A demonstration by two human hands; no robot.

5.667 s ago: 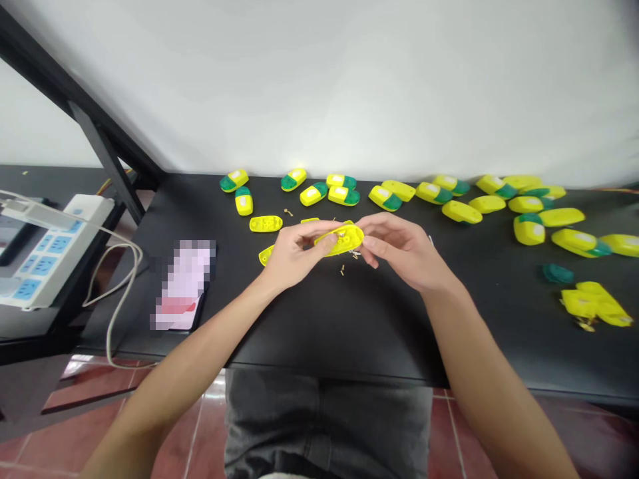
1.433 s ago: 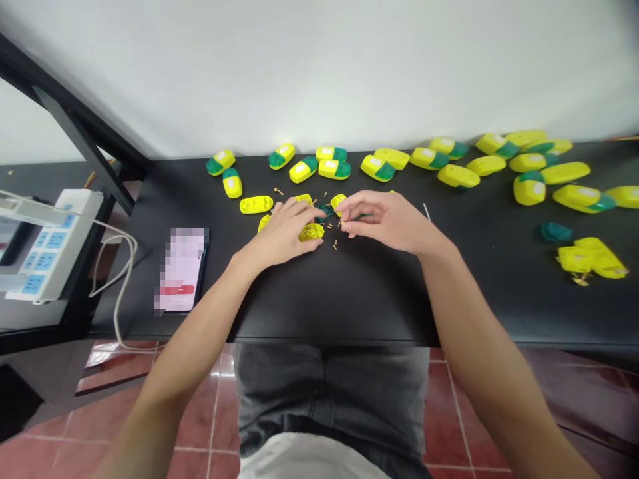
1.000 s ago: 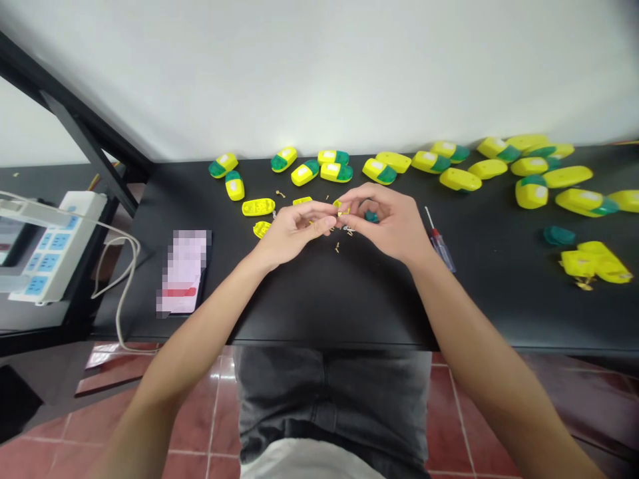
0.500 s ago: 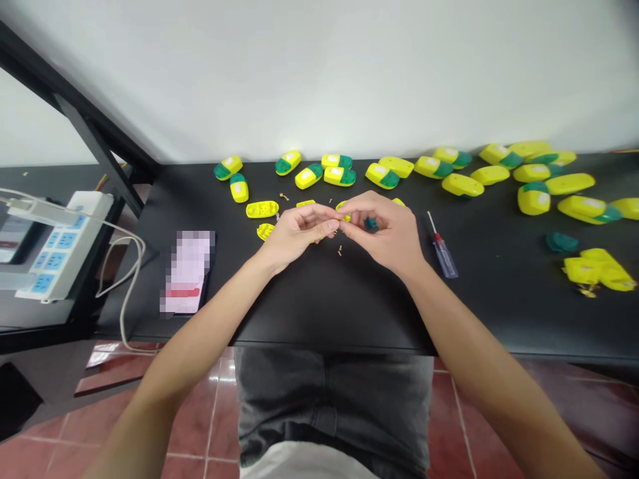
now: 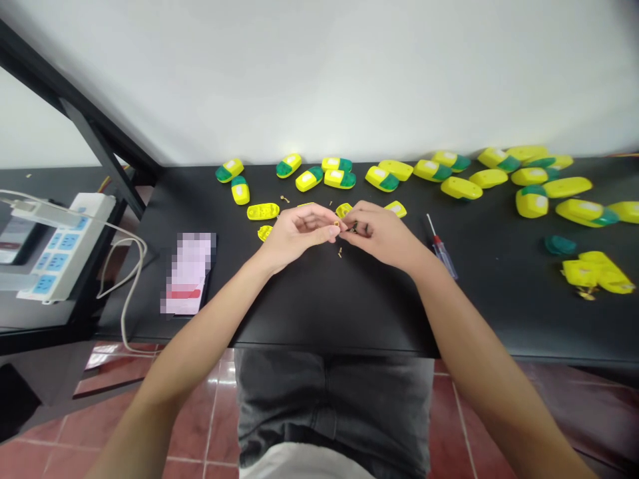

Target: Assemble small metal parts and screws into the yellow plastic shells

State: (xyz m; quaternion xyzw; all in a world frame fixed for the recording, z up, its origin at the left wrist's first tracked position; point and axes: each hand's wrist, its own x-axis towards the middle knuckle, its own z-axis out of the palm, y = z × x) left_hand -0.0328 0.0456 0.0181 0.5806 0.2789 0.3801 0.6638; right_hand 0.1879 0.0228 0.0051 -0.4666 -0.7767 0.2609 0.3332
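A small brass-coloured metal piece [image 5: 336, 225] is pinched between the thumb and fingertips of my left hand [image 5: 302, 233]. My right hand [image 5: 382, 233] meets it from the other side, fingers closed together. Something small and dark shows between the right fingers, too small to name. Just beyond the hands lie open yellow shell halves, one [image 5: 263, 211] showing its inside, another [image 5: 343, 211] partly covered by my fingers. A yellow piece with a white label [image 5: 396, 209] lies behind my right hand. Loose small brass pieces lie about, one [image 5: 340, 253] just below the fingertips.
Several yellow-and-green cases [image 5: 340, 179] line the back of the black table [image 5: 319, 306]. A screwdriver [image 5: 442, 249] lies to the right, with a green cover [image 5: 560, 245] and yellow shells [image 5: 599, 271] farther along. On the left are a phone [image 5: 190, 273], a power strip [image 5: 64, 246] and a white cable [image 5: 134, 266].
My right hand has turned and lowered slightly, its fingers more curled. The brass piece at my left fingertips now shows, as does more of the yellow labelled piece behind.
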